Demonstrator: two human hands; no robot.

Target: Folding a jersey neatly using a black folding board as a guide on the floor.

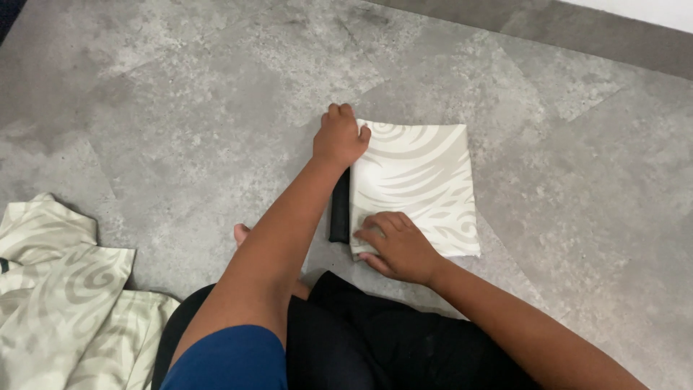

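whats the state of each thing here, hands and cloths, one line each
folded patterned cloth: folded into a flat square on the floor
black item: partly under the cloth's left edge
left hand: closed, at the cloth's top left corner
right hand: fingers flat, pressing the bottom left corner
cloth pile: loose, rumpled on the floor at left

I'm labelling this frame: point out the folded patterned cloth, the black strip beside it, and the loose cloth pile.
folded patterned cloth (419, 180), head view, middle of its top face
black strip (339, 209), head view, mid-length
loose cloth pile (65, 289), head view, centre fold
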